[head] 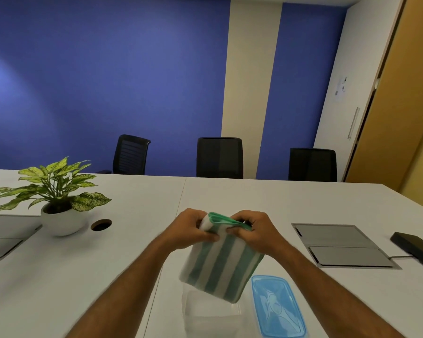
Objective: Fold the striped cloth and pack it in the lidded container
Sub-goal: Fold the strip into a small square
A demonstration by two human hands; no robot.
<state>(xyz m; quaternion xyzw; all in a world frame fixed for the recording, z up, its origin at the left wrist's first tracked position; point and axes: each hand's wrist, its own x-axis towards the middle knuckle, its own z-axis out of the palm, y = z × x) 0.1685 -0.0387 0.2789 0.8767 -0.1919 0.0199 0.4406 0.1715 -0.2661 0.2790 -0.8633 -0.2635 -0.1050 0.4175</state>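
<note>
The green-and-white striped cloth is folded into a thick rectangle and hangs in the air over the table. My left hand pinches its top left corner and my right hand pinches its top right corner. Directly below the cloth's lower edge stands the clear plastic container, open, with nothing visible inside. Its blue lid lies flat on the table just to the right of the container.
A potted plant in a white bowl stands at the left, beside a cable hole. A grey floor-box flap is set into the white table at the right, with a black device beyond it. Three black chairs line the far edge.
</note>
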